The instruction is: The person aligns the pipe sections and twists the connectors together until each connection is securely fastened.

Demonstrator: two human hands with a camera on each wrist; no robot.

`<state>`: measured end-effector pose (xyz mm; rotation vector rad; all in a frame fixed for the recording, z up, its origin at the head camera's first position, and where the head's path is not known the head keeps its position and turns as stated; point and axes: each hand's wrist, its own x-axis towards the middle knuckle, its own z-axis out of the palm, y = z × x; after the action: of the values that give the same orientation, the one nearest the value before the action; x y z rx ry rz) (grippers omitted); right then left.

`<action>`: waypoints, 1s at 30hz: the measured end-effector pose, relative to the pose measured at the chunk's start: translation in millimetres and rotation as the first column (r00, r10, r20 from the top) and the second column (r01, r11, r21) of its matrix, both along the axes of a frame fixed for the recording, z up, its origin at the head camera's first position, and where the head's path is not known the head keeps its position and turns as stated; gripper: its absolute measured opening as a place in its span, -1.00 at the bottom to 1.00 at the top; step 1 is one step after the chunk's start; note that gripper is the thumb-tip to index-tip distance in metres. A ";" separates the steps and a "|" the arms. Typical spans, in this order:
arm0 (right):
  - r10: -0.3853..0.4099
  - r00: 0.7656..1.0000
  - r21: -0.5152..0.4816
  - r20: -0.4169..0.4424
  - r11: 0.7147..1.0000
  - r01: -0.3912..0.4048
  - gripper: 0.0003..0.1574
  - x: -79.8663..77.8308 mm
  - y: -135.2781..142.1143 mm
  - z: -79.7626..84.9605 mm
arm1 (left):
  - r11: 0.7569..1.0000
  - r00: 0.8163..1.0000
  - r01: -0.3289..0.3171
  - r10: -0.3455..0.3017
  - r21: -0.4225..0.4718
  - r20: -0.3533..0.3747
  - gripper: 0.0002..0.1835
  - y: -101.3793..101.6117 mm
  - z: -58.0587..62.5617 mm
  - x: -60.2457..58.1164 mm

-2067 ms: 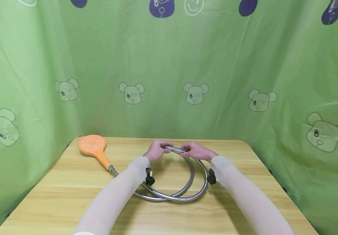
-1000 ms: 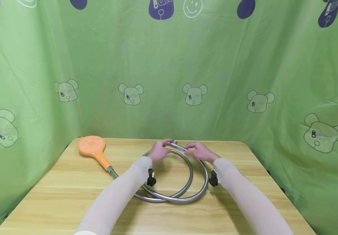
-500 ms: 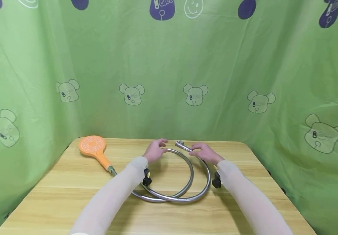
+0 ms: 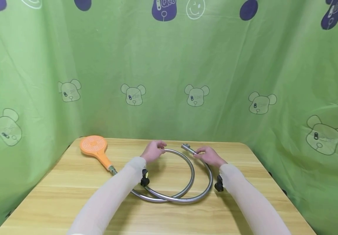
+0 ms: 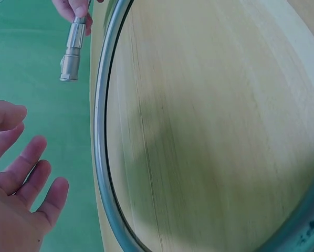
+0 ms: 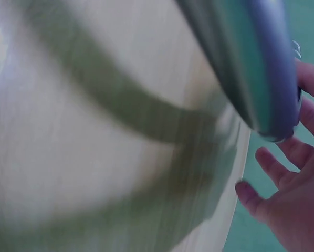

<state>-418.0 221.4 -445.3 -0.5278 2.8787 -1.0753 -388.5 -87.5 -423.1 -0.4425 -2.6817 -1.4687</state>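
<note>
My right hand (image 4: 210, 156) pinches the silver shower hose (image 4: 193, 174) just behind its metal end fitting (image 4: 186, 147), which points to the upper left. In the left wrist view the fitting (image 5: 73, 50) hangs from those fingers. My left hand (image 4: 152, 151) is empty, its fingers spread and loosely bent, next to the hose loop; the left wrist view shows this hand (image 5: 25, 189) apart from the hose (image 5: 100, 121). In the right wrist view the hose (image 6: 246, 58) runs close to the camera into the right hand (image 6: 304, 194). An orange shower head (image 4: 94, 147) lies face up at the left, joined to the hose.
The hose lies in crossing loops over the middle of the wooden table (image 4: 69, 202). A green curtain (image 4: 163, 58) with bear prints stands behind the table and along both sides. A black wrist camera (image 4: 145, 178) sits by the left cuff.
Both hands were at the fitting. The left hand has let go and drawn back a little to the left; the right hand has moved right and slightly nearer, carrying the hose end.
</note>
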 end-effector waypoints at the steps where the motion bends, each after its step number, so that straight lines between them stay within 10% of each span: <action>1: -0.004 1.000 0.000 0.000 1.000 0.004 -0.68 -0.2 0.3 -0.9 | 1.000 1.000 0.004 -0.004 0.002 0.001 -0.71 -0.4 0.0 -0.1; 30: -0.102 0.995 0.163 -0.004 0.981 0.101 -0.65 -5.3 11.5 -16.8 | 0.999 1.000 0.012 -0.012 -0.043 0.019 -0.69 0.7 -4.6 7.8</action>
<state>-423.4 232.9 -462.1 -0.3733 2.9833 -0.8386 -380.7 -86.8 -427.7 -0.4504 -2.7349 -1.4270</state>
